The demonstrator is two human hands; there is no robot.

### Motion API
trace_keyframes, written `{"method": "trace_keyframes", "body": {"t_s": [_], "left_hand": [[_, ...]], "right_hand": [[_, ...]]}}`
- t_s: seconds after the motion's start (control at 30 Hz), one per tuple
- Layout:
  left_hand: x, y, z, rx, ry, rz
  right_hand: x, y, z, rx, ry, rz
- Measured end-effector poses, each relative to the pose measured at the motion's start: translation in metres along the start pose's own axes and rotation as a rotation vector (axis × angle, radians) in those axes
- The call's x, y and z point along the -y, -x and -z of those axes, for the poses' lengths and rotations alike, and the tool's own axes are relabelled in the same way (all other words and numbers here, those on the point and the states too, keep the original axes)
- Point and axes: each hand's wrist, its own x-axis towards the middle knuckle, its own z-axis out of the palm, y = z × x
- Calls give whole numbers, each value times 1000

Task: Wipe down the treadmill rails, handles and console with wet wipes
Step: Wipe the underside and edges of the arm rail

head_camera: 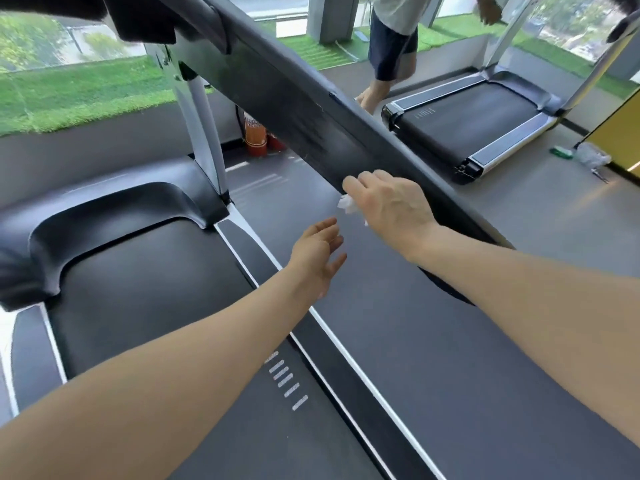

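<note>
Two bare arms reach out from the bottom of the view. The left hand (320,252) floats above the edge of the treadmill deck (145,282). Its fingers are loose and a little apart, and it holds nothing. The deck has a flat black belt that looks dull and a bit rough. A thin white stripe runs along its side, next to a row of short white dashes (285,381).

A little farther out, the right hand (391,206) rests on the handrail (311,109). Its fingers curl round a white wet wipe (348,204). The wipe is soft and crumpled, and a small bunch of it sticks out under the fingers. It is pressed against the lower edge of the rail. The rail is a long, wide, smooth black bar that slants across the view. A pale streaky patch shows on it just above the hand.

Beyond the belt is a shiny, curved black motor cover (104,209). A silver post (204,133) rises from it.

Farther back, a red fire extinguisher (254,136) stands on the grey floor. On the right is a second treadmill (474,123) with silver side strips. Another person (394,43) in dark shorts stands near it. Green fuzzy turf (69,98) lies along the windows.
</note>
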Motion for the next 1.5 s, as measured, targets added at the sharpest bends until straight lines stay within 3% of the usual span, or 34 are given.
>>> {"method": "trace_keyframes", "body": {"t_s": [0.07,0.2,0.27,0.47,0.73,0.97,1.1,1.33,1.5], "left_hand": [[-1,-9,8,-21,-18,11],[6,-20,11,-20,-46,30],[11,-23,8,-19,-62,48],[27,-20,-12,-11,-135,63],[59,4,-41,27,-261,79],[73,19,-46,22,-289,79],[73,16,-39,15,-269,86],[60,4,-35,54,-231,72],[64,4,-41,73,-251,88]], "right_hand": [[-6,-21,-8,-56,88,163],[-17,-47,-23,88,382,425],[-23,-47,-29,179,400,475],[-46,-10,-41,210,371,586],[-70,93,-22,122,302,638],[-80,160,2,255,249,656],[-68,151,12,328,125,546],[-57,45,-3,57,286,574],[-77,82,-7,116,280,633]]}}
